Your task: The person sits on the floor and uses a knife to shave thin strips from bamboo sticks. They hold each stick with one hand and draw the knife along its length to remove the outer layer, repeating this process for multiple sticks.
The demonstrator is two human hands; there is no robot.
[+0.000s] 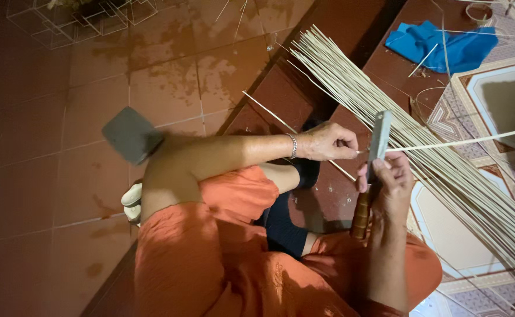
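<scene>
Many pale thin strips (445, 152) lie fanned across the dark step and the patterned floor (504, 94) at the right, the biggest thing in view, with a blue cloth (439, 47) beyond their far end. Next in size is the orange clothing (228, 258) of the seated person, then a grey square pad (131, 134) on the red tiles (63, 176) at the left. The right hand (386, 176) has its fingers wrapped shut around a broad knife (378, 141) with a wooden handle (361, 214), blade upright. The left hand (328, 141), a bracelet (293, 145) at its wrist, pinches with fingertips together the near end of one single strip (463, 141), which runs off to the right and meets the blade's edge. By the look of it, the step in hand is scraping or splitting this strip against the blade; the next move would call for a steady pull along the strip's length with the blade angle held firm and fingers clear of the edge
</scene>
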